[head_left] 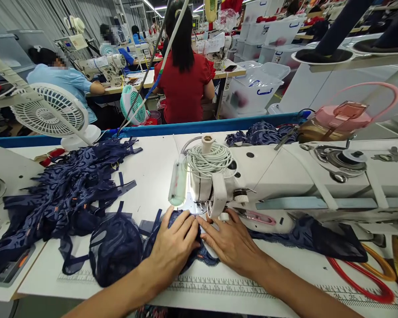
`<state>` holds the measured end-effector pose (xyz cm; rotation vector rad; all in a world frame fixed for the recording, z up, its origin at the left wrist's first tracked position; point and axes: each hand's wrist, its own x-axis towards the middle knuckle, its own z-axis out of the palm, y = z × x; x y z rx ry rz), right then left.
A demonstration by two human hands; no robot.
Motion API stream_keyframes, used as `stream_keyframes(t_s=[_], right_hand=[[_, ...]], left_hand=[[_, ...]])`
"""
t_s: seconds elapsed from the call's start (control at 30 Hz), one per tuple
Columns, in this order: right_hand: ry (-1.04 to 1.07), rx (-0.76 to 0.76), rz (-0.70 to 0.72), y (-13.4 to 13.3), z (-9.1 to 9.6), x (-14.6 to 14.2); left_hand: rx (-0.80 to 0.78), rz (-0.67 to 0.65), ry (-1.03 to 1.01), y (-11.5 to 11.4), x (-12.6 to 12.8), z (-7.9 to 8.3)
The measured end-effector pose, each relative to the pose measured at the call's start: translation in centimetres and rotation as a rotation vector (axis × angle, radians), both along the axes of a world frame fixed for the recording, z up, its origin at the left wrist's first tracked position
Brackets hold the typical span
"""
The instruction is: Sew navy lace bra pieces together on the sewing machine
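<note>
From here it looks like a seam being guided under the needle: the left hand (175, 243) and right hand (230, 240) rest on the navy lace garment (208, 258), right by the presser foot (202, 207) (whether either pinches it, I can't tell). The next move seems to call for a flat edge, fingertips clear. A heap of navy lace pieces (82, 176) lies left on the ruler-marked white tabletop (225, 289); beyond, a person in red (185, 88) sits near clear plastic bins (247, 95).
</note>
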<state>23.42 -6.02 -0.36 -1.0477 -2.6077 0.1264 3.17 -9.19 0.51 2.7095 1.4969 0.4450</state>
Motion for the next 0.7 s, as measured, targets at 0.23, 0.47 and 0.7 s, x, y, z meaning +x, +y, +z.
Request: stream_keyframes(t_s=[0.23,0.47,0.7], right_hand=[[0.06,0.121,-0.051,1.2,-0.5,0.4],[0.254,0.116,-0.048,0.9,-0.4,0.9],[0.301,0.096,-0.051,1.2,-1.0,0.9]], left_hand=[[0.101,0.001,0.003,0.8,-0.4,-1.0],[0.149,0.01,-0.03,1.8,0.0,-0.9],[0.136,0.028,-0.027,2.3,0.1,-1.3]])
